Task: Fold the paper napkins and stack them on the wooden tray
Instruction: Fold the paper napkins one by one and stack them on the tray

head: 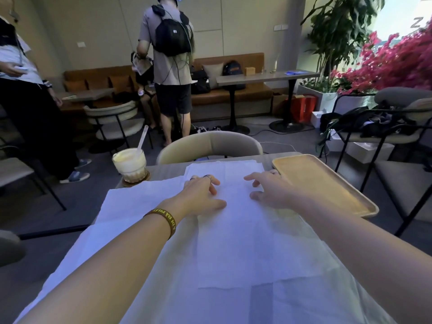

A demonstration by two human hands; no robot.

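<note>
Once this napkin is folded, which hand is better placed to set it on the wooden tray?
Probably the right. The right hand rests on the napkin just beside the wooden tray; the left hand sits farther away, nearer the drink.

The left hand (201, 195) and right hand (270, 191) rest apart, fingertips down, on an unfolded paper napkin (233, 244); it lies over other spread napkins (131, 206) covering the worktop (164, 170); a dark wristband (164, 219) circles the left wrist; a wooden tray (327, 185) sits just beside the right hand; a glass (129, 164) of creamy drink with a straw (143, 139) stands on a coaster (136, 182) at the far left corner; a beige chair (210, 143) stands beyond.
</note>
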